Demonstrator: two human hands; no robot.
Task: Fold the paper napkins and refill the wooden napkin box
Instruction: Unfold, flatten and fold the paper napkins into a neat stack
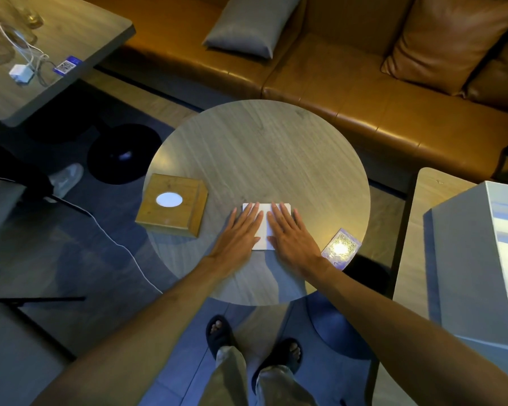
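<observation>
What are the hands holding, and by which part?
Nothing is gripped. The left hand and right hand lie flat, fingers straight, pressing the white napkin onto the round table, one on each half.

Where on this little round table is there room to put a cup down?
The far half of the round table, from the wooden napkin box to the far rim, is bare. A narrower strip lies between box and left hand. The near edge is crowded: both hands press the napkin, a QR card beside the right hand.
</observation>
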